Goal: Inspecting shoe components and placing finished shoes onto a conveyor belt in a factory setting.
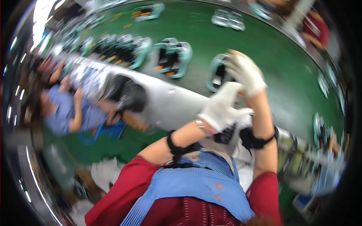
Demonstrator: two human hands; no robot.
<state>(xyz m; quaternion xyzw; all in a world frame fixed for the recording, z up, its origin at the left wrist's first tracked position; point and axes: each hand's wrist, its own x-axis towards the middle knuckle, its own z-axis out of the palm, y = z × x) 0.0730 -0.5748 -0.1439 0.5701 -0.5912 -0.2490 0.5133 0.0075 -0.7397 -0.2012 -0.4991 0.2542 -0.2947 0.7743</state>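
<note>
Both my hands wear white gloves and are somewhat blurred. My right hand [246,72] is raised over the green surface with its fingers stretched out, and I see nothing in it. Just behind its fingertips lies a shoe [212,77] with a pale teal sole and a dark inside, partly covered by the hand. My left hand [221,106] is lower and nearer, its thumb apart from the fingers. Those fingers reach to the right hand's wrist; whether they touch it I cannot tell.
A green belt [271,45] spans the far side, bearing a pair of teal-soled shoes [173,58] and a row of several more [122,49]. A white ledge [173,101] runs along its near edge, with a black plastic bag [132,94]. A person in blue [75,109] works at the left.
</note>
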